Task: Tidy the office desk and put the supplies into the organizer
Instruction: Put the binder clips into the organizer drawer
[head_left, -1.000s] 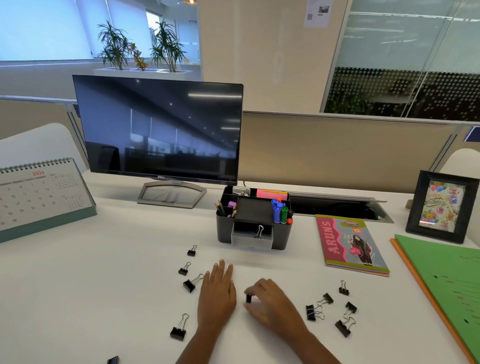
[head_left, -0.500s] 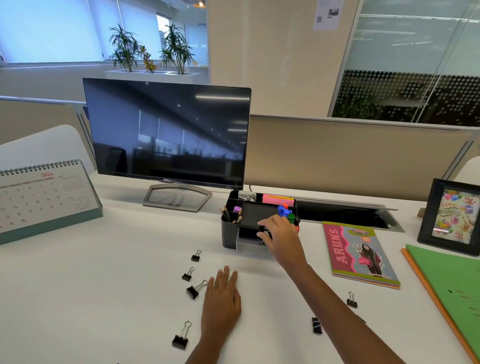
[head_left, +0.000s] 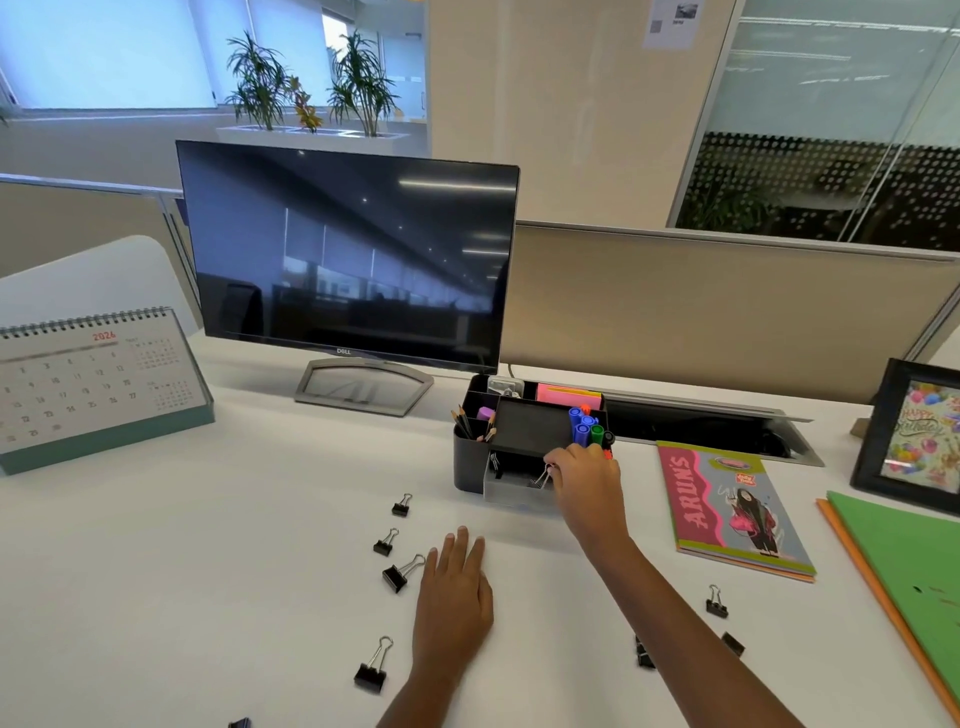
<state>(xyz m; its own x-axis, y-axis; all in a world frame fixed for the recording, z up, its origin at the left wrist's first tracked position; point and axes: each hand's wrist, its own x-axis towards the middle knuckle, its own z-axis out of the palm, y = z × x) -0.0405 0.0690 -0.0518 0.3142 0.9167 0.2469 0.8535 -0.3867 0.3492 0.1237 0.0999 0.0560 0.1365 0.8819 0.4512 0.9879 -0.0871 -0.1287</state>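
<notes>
A dark grey organizer (head_left: 468, 464) stands mid-desk, holding pencils, coloured markers (head_left: 584, 423) and pink sticky notes. Its small drawer (head_left: 511, 493) is pulled out, with one clip lying at its left. My right hand (head_left: 587, 483) reaches into the drawer's right side, fingertips closed on a black binder clip (head_left: 542, 476). Palm down, my left hand (head_left: 454, 587) rests flat on the white desk, fingers together and holding nothing. Several loose binder clips lie left of it, the nearest (head_left: 401, 571) by its fingers. More clips (head_left: 717, 603) lie right of my right forearm.
A monitor (head_left: 345, 254) stands behind the organizer and a desk calendar (head_left: 98, 379) at the left. A notebook (head_left: 727, 509), a green folder (head_left: 914, 582) on orange ones and a photo frame (head_left: 909, 431) fill the right side. A cable tray slot (head_left: 727, 431) runs along the back.
My right hand picked a binder clip off the desk in front of me, carried it forward to the organizer and now holds it in the open drawer. The left hand stayed flat.
</notes>
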